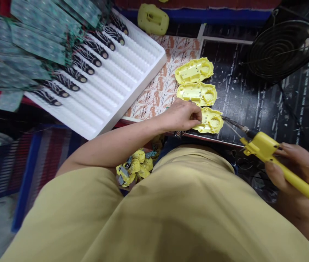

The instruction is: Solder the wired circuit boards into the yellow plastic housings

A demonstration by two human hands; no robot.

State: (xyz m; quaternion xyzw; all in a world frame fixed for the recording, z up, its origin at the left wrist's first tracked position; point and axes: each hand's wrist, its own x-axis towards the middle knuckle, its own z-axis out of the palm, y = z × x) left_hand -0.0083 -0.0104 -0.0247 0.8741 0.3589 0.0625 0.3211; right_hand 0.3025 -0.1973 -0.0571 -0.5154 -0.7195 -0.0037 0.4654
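My left hand (183, 115) rests on the nearest of three yellow plastic shells (211, 122), its fingertips pinched together against the shell's left edge. What they pinch is too small to make out. My right hand (296, 168) is wrapped round the handle of a yellow soldering iron (266, 147). The iron's dark tip points left and sits just beside the right edge of that same shell. The two other shells (196, 94) lie in a row behind it on the dark bench.
A white foam tray (121, 78) at upper left carries several green circuit boards (36, 43) with black parts. Another yellow housing (152, 19) lies at the back. A black wire fan guard (280, 47) stands upper right. Yellow parts (135, 167) are piled on my lap.
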